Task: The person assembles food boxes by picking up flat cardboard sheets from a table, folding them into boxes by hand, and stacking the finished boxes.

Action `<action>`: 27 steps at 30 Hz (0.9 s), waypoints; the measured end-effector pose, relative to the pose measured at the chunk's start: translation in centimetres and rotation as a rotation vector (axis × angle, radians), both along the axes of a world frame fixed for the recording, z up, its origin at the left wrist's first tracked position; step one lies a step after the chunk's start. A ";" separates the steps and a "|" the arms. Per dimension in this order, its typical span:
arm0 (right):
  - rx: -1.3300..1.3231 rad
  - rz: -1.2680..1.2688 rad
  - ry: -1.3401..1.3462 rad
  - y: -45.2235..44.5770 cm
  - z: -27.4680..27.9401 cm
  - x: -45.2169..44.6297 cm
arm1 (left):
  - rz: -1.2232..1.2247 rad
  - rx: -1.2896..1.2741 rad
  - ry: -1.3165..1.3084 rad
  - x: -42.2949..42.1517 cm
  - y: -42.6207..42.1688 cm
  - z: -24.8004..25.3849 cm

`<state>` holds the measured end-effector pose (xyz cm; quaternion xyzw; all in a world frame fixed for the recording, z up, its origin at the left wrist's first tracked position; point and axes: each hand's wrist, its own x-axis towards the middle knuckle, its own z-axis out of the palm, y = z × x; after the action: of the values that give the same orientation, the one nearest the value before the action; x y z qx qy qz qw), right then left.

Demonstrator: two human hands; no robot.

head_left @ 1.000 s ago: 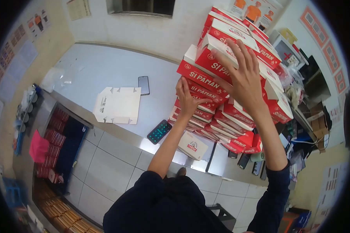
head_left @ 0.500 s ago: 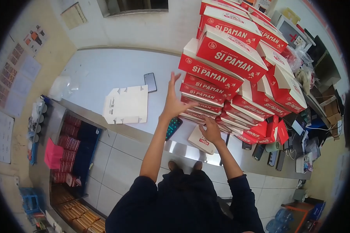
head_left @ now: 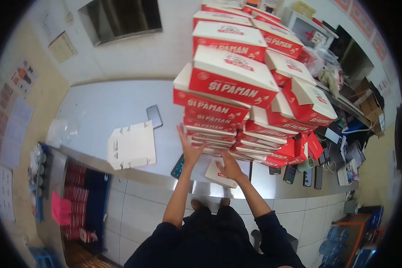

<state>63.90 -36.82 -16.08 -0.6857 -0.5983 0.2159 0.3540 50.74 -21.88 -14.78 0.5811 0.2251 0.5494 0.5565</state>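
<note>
A tall stack of red and white food boxes (head_left: pixel 228 82) printed "SI PAMAN" stands on the counter in front of me. Near its lower left corner is my left hand (head_left: pixel 191 151), fingers spread and pointing up along the side. My right hand (head_left: pixel 230 166) is at the foot of the stack's front, thumb apart from the fingers; its fingertips are close to the lowest boxes, and I cannot tell if they touch. Partly under that hand lies a small white printed box or card (head_left: pixel 219 177). A dark patterned phone or case (head_left: pixel 177 167) is beside my left wrist.
A flat white cardboard blank (head_left: pixel 131 146) and a phone (head_left: pixel 154 116) lie on the white counter (head_left: pixel 107 100) to the left. More boxes (head_left: pixel 306 105) are piled on the right, near phones (head_left: pixel 289 174) and cables. A shelf below holds red packs (head_left: pixel 76 196).
My left hand has come down from beside the upper boxes to the stack's lower left corner. My right hand stays near the base. The camera view has shifted.
</note>
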 end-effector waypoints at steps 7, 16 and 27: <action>1.014 -1.102 0.450 -12.9 12.8 11.7 | 0.130 0.218 0.458 -0.9 1.2 -1.1; 0.985 -0.565 0.840 -7.2 17.9 21.1 | -0.173 -0.019 0.269 -2.3 5.0 -3.2; 0.679 -0.534 0.517 -3.5 17.0 17.0 | -0.068 0.074 -0.080 0.8 4.6 15.0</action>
<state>80.87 -40.35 0.90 -0.5850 -0.3313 0.0736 0.7366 51.55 -17.32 0.21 0.5861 0.1623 0.5610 0.5616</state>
